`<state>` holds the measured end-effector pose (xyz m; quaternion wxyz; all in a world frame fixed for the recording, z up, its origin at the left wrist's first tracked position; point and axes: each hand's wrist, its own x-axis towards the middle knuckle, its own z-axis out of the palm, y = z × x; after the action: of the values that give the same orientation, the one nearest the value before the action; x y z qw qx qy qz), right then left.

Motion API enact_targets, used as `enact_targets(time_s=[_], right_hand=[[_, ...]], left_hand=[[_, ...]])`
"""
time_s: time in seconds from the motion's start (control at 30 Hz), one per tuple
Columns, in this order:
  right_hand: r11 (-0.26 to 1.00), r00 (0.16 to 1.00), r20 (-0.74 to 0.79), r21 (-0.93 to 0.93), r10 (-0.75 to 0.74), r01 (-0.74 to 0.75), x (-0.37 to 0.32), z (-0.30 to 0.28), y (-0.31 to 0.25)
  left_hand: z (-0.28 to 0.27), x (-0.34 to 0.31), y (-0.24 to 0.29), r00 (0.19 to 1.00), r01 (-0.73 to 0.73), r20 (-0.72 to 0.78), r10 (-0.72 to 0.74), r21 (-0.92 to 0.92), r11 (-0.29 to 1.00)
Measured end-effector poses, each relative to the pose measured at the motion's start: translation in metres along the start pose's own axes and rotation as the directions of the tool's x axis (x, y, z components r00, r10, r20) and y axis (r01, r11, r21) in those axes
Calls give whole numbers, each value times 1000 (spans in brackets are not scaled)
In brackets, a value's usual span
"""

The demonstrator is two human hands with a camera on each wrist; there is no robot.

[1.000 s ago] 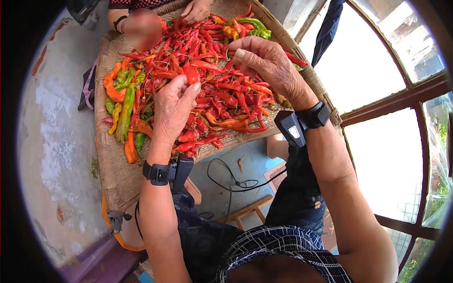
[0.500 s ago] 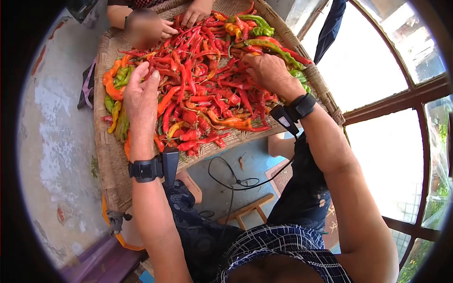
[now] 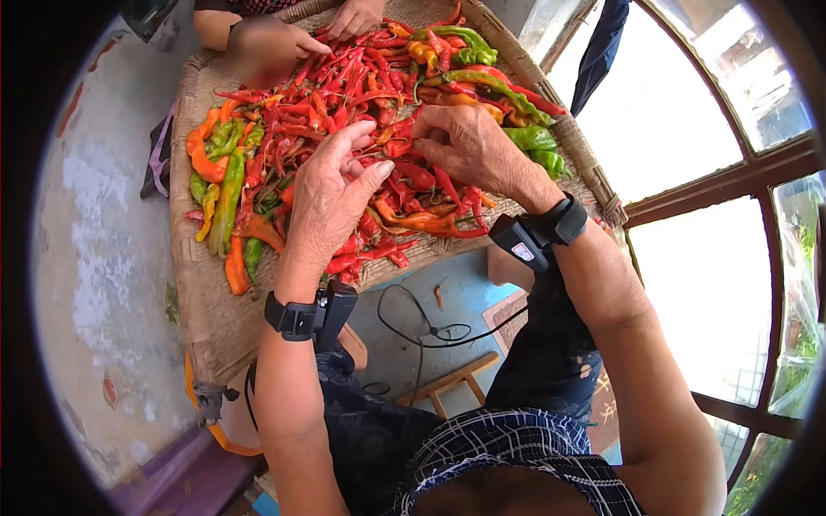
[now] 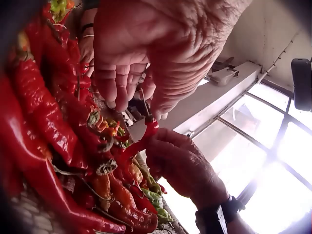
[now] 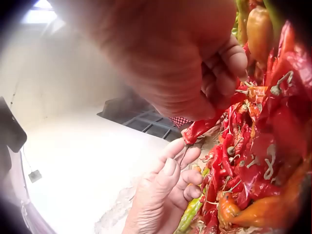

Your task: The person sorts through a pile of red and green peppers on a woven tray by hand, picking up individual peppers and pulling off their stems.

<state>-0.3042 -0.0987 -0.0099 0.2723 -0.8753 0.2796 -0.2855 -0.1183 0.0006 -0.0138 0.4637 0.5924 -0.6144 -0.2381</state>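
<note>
My right hand pinches a red chili pepper above the pile, its stem end turned toward my left hand. Fingers spread and thumb apart, the left hand is held close beside it. In the right wrist view the thin stem reaches between the left thumb and forefinger. Under both hands lies a heap of red chili peppers on a woven tray. Most of the held pepper is hidden behind my hands in the head view.
Green and orange peppers lie along the tray's left side, with green ones at the right. Across the tray, another person's hand is at the heap. A cable and a wooden stool are below. Windows stand at the right.
The left hand first moved left away from the right hand, then back to the middle. The right hand reached down into the heap and came back toward the left hand with a red chili pepper.
</note>
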Motion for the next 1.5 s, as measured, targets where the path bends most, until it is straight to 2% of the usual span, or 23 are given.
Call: enact_targets(time_s=[0.13, 0.23, 0.27, 0.33, 0.37, 0.4, 0.47, 0.5, 0.57, 0.6, 0.63, 0.67, 0.7, 0.77, 0.83, 0.93, 1.07, 1.13, 1.23, 1.3, 1.37, 1.43, 1.5], right_hand=[[992, 996, 49, -104, -71, 76, -7, 6, -8], [999, 999, 52, -32, -15, 17, -2, -7, -6], [997, 997, -65, -62, -39, 35, -1, -9, 3], [992, 984, -167, -104, 54, -72, 3, -20, 13], [975, 974, -206, -177, 94, -132, 3, -26, 17], [975, 974, -206, -178, 94, -132, 5, -27, 24], [902, 969, -242, -406, 49, -148, 6, -22, 46], [902, 969, -242, -405, 49, -147, 6, -19, 53], [899, 997, -81, -436, 7, -42, 7, -11, 66], [848, 999, -32, -529, 27, -40, 8, -8, 63], [849, 999, -30, -527, 26, -38, 10, -4, 61], [802, 998, 31, -596, 63, -32, 12, 0, 60], [749, 991, 88, -662, 104, -20, 14, 3, 57], [714, 992, 77, -700, 102, -18, 17, 6, 51], [635, 950, 139, -769, 281, -75, 22, 6, 41], [618, 947, 144, -783, 287, -68, 24, 11, 44], [653, 955, 122, -752, 271, -89, 17, 9, 45], [751, 998, -50, -658, 35, -59, 12, 1, 41], [867, 983, -164, -498, -88, -6, 10, -16, 31], [896, 986, -157, -444, -62, -14, 4, -24, 17], [975, 998, 11, -211, 69, -65, -3, -26, 6], [983, 1000, -4, -183, 14, -15, -9, -19, 4], [972, 988, 57, -180, -143, 151, -13, -13, 0]], left_hand=[[7, -6, 6, 994, 20, 107, -16, -37, 999], [3, -5, 8, 995, 60, 77, -59, -9, 998], [1, -4, 5, 995, 60, 77, -59, -10, 998], [-8, 2, -1, 998, -7, -66, -1, -117, 993], [-17, 4, -3, 998, 38, -49, -45, -139, 990], [-24, 6, -1, 991, 27, -128, -48, -161, 987], [-35, 10, -6, 959, 12, -275, -64, -185, 983], [-41, 12, -12, 936, 11, -343, -76, -188, 982], [-47, 14, -22, 908, -22, -417, -48, -162, 987], [-51, 14, -27, 872, -6, -484, 76, 144, 990], [-54, 14, -32, 834, 34, -508, 214, 435, 900], [-56, 13, -37, 850, 55, -485, 205, 469, 882], [-55, 13, -35, 849, 57, -486, 204, 470, 881], [-50, 12, -31, 919, 63, -391, 46, 262, 963], [-45, 12, -30, 923, 26, -378, 68, 236, 971], [-38, 9, -18, 948, 61, -319, 2, 188, 980], [-32, 7, -17, 970, 16, -241, 5, 87, 996], [-30, 5, -10, 975, 12, -220, 21, 148, 989], [-27, 5, -14, 983, -25, -172, 66, 231, 973], [-23, 5, -13, 985, -60, -144, 99, 252, 966], [-14, 4, -6, 987, -59, -143, 76, 118, 991], [-11, 2, 3, 993, -69, -93, 77, 89, 994], [-7, -2, 10, 995, -75, 76, 70, 75, 994]])
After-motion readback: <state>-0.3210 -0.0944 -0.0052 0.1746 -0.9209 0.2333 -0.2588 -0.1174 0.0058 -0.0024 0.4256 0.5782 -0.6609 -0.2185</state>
